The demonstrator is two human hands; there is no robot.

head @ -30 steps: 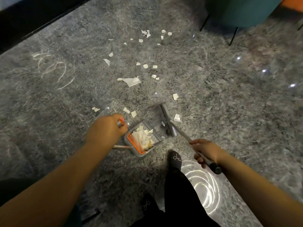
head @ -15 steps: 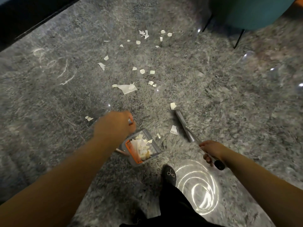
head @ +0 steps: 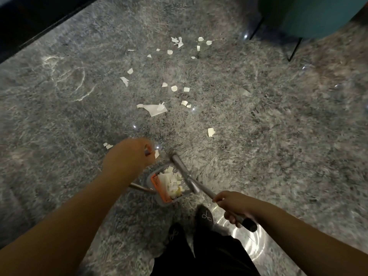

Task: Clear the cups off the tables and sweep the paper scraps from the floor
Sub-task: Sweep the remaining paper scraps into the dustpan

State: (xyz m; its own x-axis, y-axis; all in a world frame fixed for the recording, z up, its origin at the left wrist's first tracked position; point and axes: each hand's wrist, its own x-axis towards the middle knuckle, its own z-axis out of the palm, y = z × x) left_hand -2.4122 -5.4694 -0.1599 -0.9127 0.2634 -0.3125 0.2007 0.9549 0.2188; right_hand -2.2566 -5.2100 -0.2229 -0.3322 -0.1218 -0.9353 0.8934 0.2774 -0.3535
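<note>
- Scraps [head: 171,181] of white paper fill the grey dustpan [head: 167,198] at six o'clock; more paper bits [head: 153,109] lie scattered on the grey floor [head: 258,126] toward twelve.
- Left hand [head: 127,157] curls round the dustpan's upright handle.
- Right hand [head: 235,206] grips the broom handle [head: 205,191], the broom head [head: 180,164] at the pan's mouth.
- A teal chair [head: 318,14] stands at one o'clock.

White paper scraps [head: 153,109] on mottled grey floor [head: 258,136].
</note>
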